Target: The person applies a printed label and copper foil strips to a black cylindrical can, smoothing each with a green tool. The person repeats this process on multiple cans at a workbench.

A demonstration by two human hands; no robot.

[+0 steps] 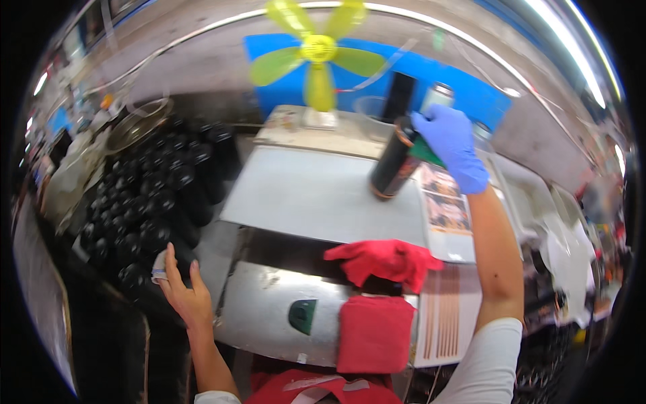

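My right hand (452, 145), in a blue-violet glove, is closed at the top of a tilted black bottle (391, 167) with copper-coloured bands. A green piece (425, 151) shows beneath the glove; how it is held is hidden. The bottle's base is over the grey board (316, 192). At the left, my bare left hand (183, 289) has its fingers apart and nothing visible in them. White wrapping covers part of one finger. Beside that hand stand several black bottles (156, 236), packed close together.
A yellow-green fan (318, 48) stands at the back. Red cloth (377, 333), a red glove-like cloth (383, 261) and a dark green piece (301, 316) lie in front. Printed sheets (445, 202) and copper-coloured strips (441, 313) are at the right. Behind are a clear tub (370, 108) and a black upright object (400, 96).
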